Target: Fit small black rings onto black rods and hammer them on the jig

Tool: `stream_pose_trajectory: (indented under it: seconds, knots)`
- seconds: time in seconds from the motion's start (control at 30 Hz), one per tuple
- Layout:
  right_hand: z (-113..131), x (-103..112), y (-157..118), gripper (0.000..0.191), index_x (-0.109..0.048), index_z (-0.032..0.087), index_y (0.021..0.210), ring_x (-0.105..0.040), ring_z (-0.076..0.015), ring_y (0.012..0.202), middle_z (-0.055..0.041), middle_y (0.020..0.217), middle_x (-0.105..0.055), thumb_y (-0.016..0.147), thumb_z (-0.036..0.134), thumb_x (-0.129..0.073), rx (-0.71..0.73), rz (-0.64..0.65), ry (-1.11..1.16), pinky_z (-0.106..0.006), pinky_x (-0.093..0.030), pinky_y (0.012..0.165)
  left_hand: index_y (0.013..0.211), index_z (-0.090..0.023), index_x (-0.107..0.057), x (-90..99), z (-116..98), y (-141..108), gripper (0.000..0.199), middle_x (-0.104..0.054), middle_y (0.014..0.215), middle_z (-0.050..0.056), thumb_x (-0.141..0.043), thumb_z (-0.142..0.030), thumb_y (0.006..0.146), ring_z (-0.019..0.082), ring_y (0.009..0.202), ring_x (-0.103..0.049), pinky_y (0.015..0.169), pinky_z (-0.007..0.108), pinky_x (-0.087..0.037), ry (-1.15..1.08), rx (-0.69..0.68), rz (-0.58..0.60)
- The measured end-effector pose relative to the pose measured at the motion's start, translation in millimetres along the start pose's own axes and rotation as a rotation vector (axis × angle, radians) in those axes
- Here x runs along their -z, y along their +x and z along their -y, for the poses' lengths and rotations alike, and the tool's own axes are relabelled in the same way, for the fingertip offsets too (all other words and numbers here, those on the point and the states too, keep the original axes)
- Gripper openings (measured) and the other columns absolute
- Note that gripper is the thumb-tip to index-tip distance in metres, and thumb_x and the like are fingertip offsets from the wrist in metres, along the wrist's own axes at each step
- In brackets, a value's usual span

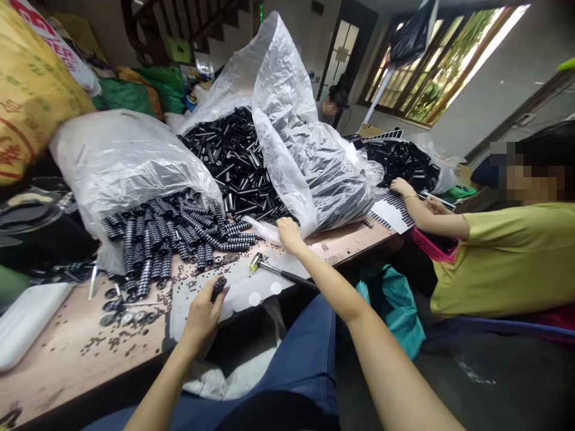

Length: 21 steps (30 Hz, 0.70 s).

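Observation:
My left hand (204, 314) is closed around a short black piece (218, 288) above the front edge of the workbench. At the mouth of a large clear plastic bag (287, 173), my right hand (290, 234) has its fingers curled by the spilling black tubes (242, 164); what they grip is mostly hidden. Between my hands lies a hammer (256, 262) with a yellowish face and a dark handle, on a white sheet (233, 287). Left of it are many black rollers with rows of pale squares (153, 230), coming out of a second plastic bag (130, 161).
Small dark bits (184, 272) are scattered over the bench (63, 359), near round caps (130, 316). A white case (31, 323) lies at left. On the right, a co-worker in a yellow shirt (516, 257) handles patterned sheets (393, 212) beside a pink basket (433, 244).

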State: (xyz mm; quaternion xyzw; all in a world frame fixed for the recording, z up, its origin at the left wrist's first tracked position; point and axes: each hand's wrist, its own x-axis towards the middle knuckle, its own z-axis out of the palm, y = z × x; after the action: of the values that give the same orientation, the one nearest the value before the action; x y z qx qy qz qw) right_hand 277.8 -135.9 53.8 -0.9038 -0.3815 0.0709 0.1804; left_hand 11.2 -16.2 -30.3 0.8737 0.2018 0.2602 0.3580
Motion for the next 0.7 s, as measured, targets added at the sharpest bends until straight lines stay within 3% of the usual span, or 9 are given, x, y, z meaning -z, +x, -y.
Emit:
stream_pose_trajectory:
  seconds: [0.1,0.23,0.33,0.4,0.5,0.6,0.7]
  knots:
    - [-25.8,13.1,13.6,0.027,-0.064,0.002,0.095,-0.051,-0.0239,0.105,-0.0230,0.102,-0.063,0.086,-0.004,-0.039,-0.074,-0.077,0.000,-0.038,-0.034,0.092,0.104,-0.018,-0.060,7.9,-7.4,-0.4,0.037,-0.068,0.094,0.008,-0.051,-0.048,0.086,0.024,0.084,-0.065,0.077,0.034,-0.050,-0.102,0.137,0.017]
    - [-29.0,16.6,13.3,0.019,-0.068,0.004,0.087,-0.052,-0.0230,0.106,-0.0202,0.100,-0.064,0.084,0.002,-0.049,-0.058,-0.144,0.113,-0.036,-0.034,0.093,0.091,-0.018,-0.060,13.5,-14.2,3.9,0.036,-0.058,0.060,-0.001,-0.057,-0.052,0.081,0.018,0.056,-0.057,0.057,0.027,-0.046,-0.277,0.273,0.011]
    - [-8.6,9.7,3.2,0.020,-0.068,0.010,0.097,-0.054,-0.0191,0.105,-0.0127,0.109,-0.064,0.089,0.020,-0.053,0.005,-0.159,0.268,-0.030,-0.039,0.089,0.096,-0.017,-0.059,13.1,-21.4,11.0,0.040,-0.050,0.052,-0.005,-0.061,-0.053,0.079,0.013,0.048,-0.049,0.048,0.022,-0.039,-0.481,0.360,-0.021]
    - [11.8,-2.1,-8.1,0.028,-0.068,0.012,0.102,-0.059,-0.0160,0.093,-0.0080,0.103,-0.067,0.091,0.032,-0.051,0.046,-0.113,0.369,-0.026,-0.044,0.080,0.097,-0.016,-0.058,12.8,-30.9,17.6,0.042,-0.048,0.049,-0.006,-0.064,-0.052,0.077,0.010,0.043,-0.044,0.043,0.019,-0.035,-0.575,0.395,-0.049]
    - [42.6,-27.9,-30.0,0.036,-0.069,0.011,0.098,-0.060,-0.0122,0.071,-0.0060,0.088,-0.069,0.089,0.043,-0.053,0.091,0.077,0.624,-0.024,-0.046,0.064,0.097,-0.015,-0.060,14.0,-48.9,27.2,0.045,-0.044,0.044,-0.008,-0.069,-0.051,0.071,0.008,0.037,-0.038,0.038,0.017,-0.030,-0.656,0.439,-0.045]
    - [62.9,-47.3,-49.4,0.041,-0.069,0.012,0.091,-0.059,-0.0113,0.067,-0.0065,0.086,-0.068,0.079,0.051,-0.063,0.092,0.295,1.016,-0.023,-0.046,0.059,0.082,-0.014,-0.060,14.8,-61.0,32.3,0.043,-0.043,0.041,-0.007,-0.075,-0.048,0.063,0.006,0.033,-0.035,0.034,0.017,-0.025,-0.713,0.502,0.037]
    - [69.4,-43.5,-57.9,0.041,-0.067,0.015,0.095,-0.060,-0.0130,0.076,-0.0055,0.091,-0.066,0.073,0.050,-0.069,0.112,0.216,1.103,-0.023,-0.048,0.062,0.072,-0.015,-0.054,12.4,-61.7,32.5,0.042,-0.043,0.040,-0.007,-0.077,-0.047,0.058,0.005,0.031,-0.033,0.032,0.016,-0.023,-0.766,0.585,0.032]
